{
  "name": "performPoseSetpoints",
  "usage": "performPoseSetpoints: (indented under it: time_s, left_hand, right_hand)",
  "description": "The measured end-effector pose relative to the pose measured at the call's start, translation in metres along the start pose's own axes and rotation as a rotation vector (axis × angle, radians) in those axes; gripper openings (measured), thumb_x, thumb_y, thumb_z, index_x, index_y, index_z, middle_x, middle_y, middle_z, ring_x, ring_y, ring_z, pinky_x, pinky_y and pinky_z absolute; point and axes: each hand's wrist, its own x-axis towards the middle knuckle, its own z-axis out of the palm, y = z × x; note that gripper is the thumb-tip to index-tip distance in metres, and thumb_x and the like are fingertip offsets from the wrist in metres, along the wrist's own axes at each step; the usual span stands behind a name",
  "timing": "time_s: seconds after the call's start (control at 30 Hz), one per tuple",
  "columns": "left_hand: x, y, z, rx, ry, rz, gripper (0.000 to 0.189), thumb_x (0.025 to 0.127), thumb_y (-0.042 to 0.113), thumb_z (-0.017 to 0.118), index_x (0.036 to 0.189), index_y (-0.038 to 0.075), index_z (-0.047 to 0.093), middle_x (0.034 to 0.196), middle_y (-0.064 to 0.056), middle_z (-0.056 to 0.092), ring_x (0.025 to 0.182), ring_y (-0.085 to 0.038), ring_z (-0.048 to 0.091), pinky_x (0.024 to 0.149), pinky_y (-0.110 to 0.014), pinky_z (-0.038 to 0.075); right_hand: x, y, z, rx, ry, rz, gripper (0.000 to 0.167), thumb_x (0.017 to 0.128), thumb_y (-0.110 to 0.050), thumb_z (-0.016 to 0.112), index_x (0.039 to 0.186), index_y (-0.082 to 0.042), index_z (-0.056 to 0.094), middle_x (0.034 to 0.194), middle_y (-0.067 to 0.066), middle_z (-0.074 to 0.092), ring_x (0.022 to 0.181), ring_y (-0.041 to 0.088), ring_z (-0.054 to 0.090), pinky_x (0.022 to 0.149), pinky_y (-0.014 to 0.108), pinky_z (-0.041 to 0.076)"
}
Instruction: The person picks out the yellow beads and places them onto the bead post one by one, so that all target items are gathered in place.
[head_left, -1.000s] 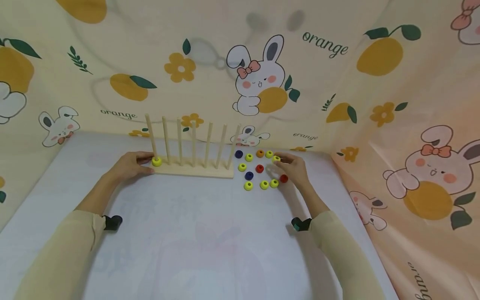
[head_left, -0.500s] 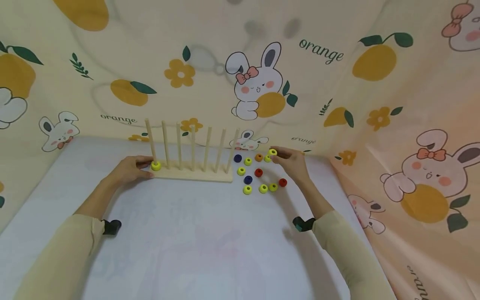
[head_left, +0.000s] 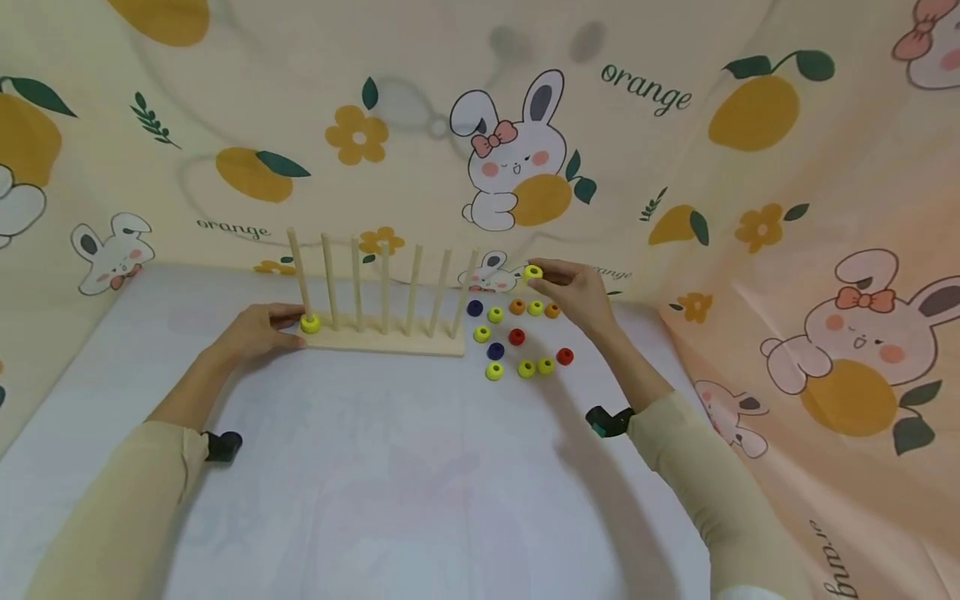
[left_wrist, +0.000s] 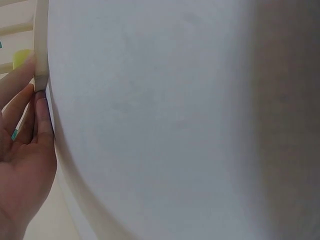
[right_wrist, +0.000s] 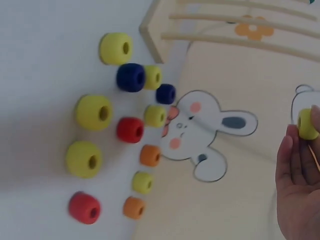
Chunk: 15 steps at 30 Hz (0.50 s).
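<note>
A wooden peg rack [head_left: 382, 340] with a row of upright pegs stands at the back of the table. One yellow bead [head_left: 311, 323] sits at the foot of its leftmost peg. My left hand [head_left: 258, 333] grips the left end of the rack's base, thumb in front and fingers behind; the left wrist view shows the thumb beside that bead. Up off the table at the right, my right hand [head_left: 577, 293] pinches another yellow bead [head_left: 532, 273] between thumb and fingers. In the right wrist view this held bead [right_wrist: 308, 125] shows at the right edge.
Right of the rack lie loose beads: several yellow ones [head_left: 526, 368], two red [head_left: 517, 337], two dark blue [head_left: 496, 352] and two orange [head_left: 517, 307]. A printed cloth [head_left: 405, 183] hangs behind the white table [head_left: 390, 467] and along its right side.
The right hand has lifted the yellow bead up from the others and moved slightly left with it. An orange bead beneath the hand has come into sight. The left hand stays at the rack.
</note>
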Motion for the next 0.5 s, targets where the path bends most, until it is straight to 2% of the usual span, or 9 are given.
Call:
performPoseSetpoints:
  time_s: [0.13, 0.3, 0.5]
  left_hand:
    - [0.001, 0.0, 0.0, -0.001, -0.002, -0.006, 0.073, 0.085, 0.013, 0.079, 0.145, -0.007, 0.042, 0.149, -0.028, 0.042, 0.137, -0.043, 0.041, 0.116, -0.054, 0.029]
    - [0.0, 0.002, 0.001, 0.012, -0.004, -0.025, 0.074, 0.085, 0.016, 0.079, 0.146, -0.006, 0.042, 0.149, -0.027, 0.041, 0.137, -0.043, 0.04, 0.116, -0.056, 0.028]
    - [-0.002, 0.003, -0.001, 0.013, 0.0, -0.022, 0.074, 0.085, 0.016, 0.079, 0.146, -0.006, 0.042, 0.149, -0.027, 0.042, 0.137, -0.043, 0.04, 0.116, -0.055, 0.027]
  right_hand:
    - [0.006, -0.015, 0.002, 0.008, -0.019, -0.014, 0.041, 0.09, -0.025, 0.075, 0.128, -0.012, 0.069, 0.119, 0.005, 0.071, 0.104, 0.019, 0.069, 0.09, 0.026, 0.056]
    - [0.016, -0.033, 0.007, 0.011, -0.029, -0.053, 0.039, 0.09, -0.021, 0.075, 0.127, -0.011, 0.069, 0.119, 0.005, 0.071, 0.103, 0.018, 0.069, 0.088, 0.025, 0.057]
    - [0.03, -0.056, 0.016, 0.002, -0.035, -0.143, 0.037, 0.09, -0.018, 0.075, 0.125, -0.007, 0.07, 0.113, 0.008, 0.073, 0.099, 0.017, 0.071, 0.087, 0.024, 0.057]
